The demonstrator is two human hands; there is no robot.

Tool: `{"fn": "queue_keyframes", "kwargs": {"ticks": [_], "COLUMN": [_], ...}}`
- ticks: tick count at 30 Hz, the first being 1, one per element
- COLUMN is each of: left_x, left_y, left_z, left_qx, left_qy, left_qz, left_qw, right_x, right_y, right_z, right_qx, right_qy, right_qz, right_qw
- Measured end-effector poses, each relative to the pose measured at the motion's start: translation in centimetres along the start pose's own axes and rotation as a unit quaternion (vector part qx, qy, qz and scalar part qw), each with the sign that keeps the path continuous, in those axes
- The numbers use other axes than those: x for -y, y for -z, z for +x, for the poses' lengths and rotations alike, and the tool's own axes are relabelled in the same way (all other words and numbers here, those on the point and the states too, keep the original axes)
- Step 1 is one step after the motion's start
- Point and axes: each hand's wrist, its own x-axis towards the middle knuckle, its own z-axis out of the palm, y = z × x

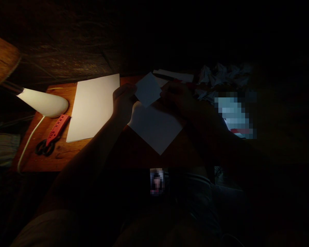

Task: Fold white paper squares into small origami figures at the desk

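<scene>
Over the dim desk (61, 157), left hand (123, 101) and right hand (176, 97) pinch a raised paper square (147, 90).

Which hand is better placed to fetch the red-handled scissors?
Probably the left hand: the red-handled scissors lie on its side of the wooden table, beyond the white paper sheet. The right hand is farther, across the small folded white paper.

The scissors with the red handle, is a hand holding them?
No, the scissors lie alone on the table, while both the left hand and right hand hold a small paper square.
</scene>
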Motion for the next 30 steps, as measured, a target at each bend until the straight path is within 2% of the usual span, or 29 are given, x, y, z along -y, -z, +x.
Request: {"fn": "queue_keyframes", "kwargs": {"ticks": [5,9,12,20,27,30], "left_x": [-0.6,-0.7,-0.9,-0.9,-0.8,-0.9], "left_y": [-0.4,-0.4,-0.5,-0.8,-0.8,-1.0], "left_z": [-0.7,-1.2,-1.3,-1.3,-1.9,-2.1], "left_qx": [0.022,0.061,0.081,0.098,0.208,0.185], "left_qy": [0.081,0.106,0.119,0.129,0.139,0.106], "left_qz": [0.039,0.098,0.104,0.133,0.186,0.161], "left_qw": [0.996,0.988,0.984,0.978,0.95,0.964], "right_x": [0.1,0.1,0.2,0.8,0.5,0.6], "right_y": [0.4,0.6,0.6,0.5,0.5,0.5], "right_z": [-0.1,-0.1,0.0,0.0,-0.2,-0.3], "right_qx": [0.003,0.039,0.031,0.036,0.049,0.052], "right_qy": [-0.024,-0.024,-0.024,-0.001,-0.009,-0.008], "right_qz": [0.048,0.053,0.032,-0.008,-0.018,-0.037], "right_qw": [0.999,0.998,0.999,0.999,0.999,0.998]}}
